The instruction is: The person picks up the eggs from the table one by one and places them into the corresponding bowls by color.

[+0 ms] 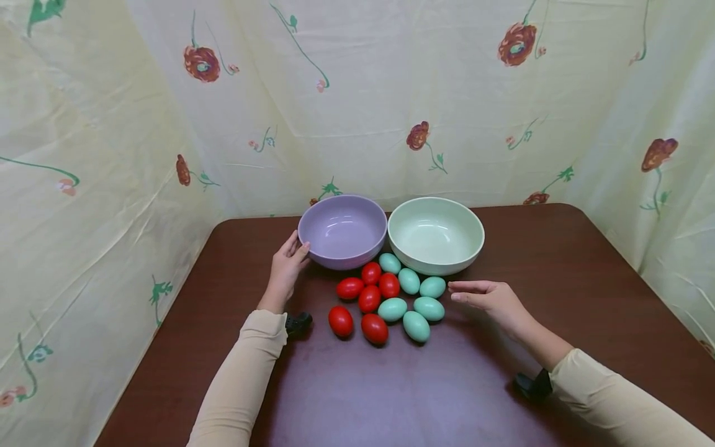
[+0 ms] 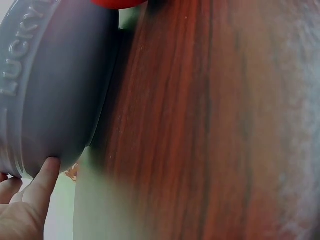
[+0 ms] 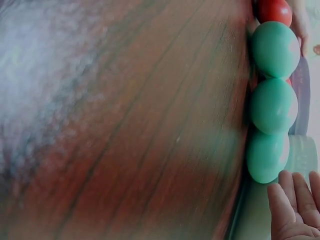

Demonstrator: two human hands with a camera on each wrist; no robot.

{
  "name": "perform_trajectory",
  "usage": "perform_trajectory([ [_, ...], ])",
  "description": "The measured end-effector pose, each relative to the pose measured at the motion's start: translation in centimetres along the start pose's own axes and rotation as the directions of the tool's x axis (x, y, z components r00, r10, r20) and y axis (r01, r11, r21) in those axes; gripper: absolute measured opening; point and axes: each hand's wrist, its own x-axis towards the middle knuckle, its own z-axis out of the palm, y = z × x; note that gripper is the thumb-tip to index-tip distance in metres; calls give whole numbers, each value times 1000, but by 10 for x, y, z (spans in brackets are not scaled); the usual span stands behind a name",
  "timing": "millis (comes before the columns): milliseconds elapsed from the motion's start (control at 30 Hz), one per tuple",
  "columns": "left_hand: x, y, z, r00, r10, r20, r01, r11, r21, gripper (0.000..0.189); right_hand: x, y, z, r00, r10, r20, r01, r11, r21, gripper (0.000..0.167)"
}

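At the far side of the table stand a purple bowl point(image 1: 342, 228) and, right beside it, a pale green bowl point(image 1: 436, 236); nothing lies inside either. My left hand point(image 1: 286, 273) touches the purple bowl's outer left side, thumb toward the front. In the left wrist view, its thumb and fingers point(image 2: 46, 175) rest against the wall, which bears raised letters. My right hand point(image 1: 497, 304) is held just right of a teal egg point(image 1: 432, 287), fingers extended and holding nothing. Several red eggs point(image 1: 369, 299) and several teal eggs point(image 1: 416, 326) lie grouped in front of the bowls.
The dark brown table point(image 1: 346, 397) reaches back to a flowered curtain point(image 1: 357, 124), which also hangs at both sides. Black wrist devices point(image 1: 533, 385) sit at the ends of my sleeves. The red eggs lie mostly left, the teal ones right.
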Motion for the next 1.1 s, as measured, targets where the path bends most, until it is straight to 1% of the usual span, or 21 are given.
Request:
perform_trajectory([
  [200,-1,-3,3,1000,-7,15,7,1000,13,66,-3,3,1,1000,20,-16,-20,1000,-12,49],
  [300,0,-4,4,1000,-11,9,10,1000,17,66,-3,4,2,999,20,-29,-20,1000,-11,48],
  [433,0,-4,4,1000,-4,4,4,1000,0,65,-1,3,3,999,20,-43,-22,999,-41,47],
  [567,0,-3,4,1000,4,5,-4,1000,-12,64,0,2,4,999,18,-41,-21,997,-69,46],
  [733,0,-3,2,1000,22,1,-22,1000,-5,64,2,0,7,1000,8,-24,-10,995,-95,46],
  [833,-1,-4,1,999,40,6,-40,999,-10,65,2,-2,9,1000,-1,-12,0,996,-85,47],
  [900,-2,-1,2,999,37,13,-36,999,-20,66,2,-3,10,1000,0,-7,-1,997,-71,47],
  [1067,-2,0,2,999,36,13,-35,999,-18,66,2,-3,11,1000,11,1,-11,998,-57,46],
  [1100,0,-2,1,999,42,10,-42,999,-12,66,2,-3,11,1000,14,3,-13,998,-56,46],
])
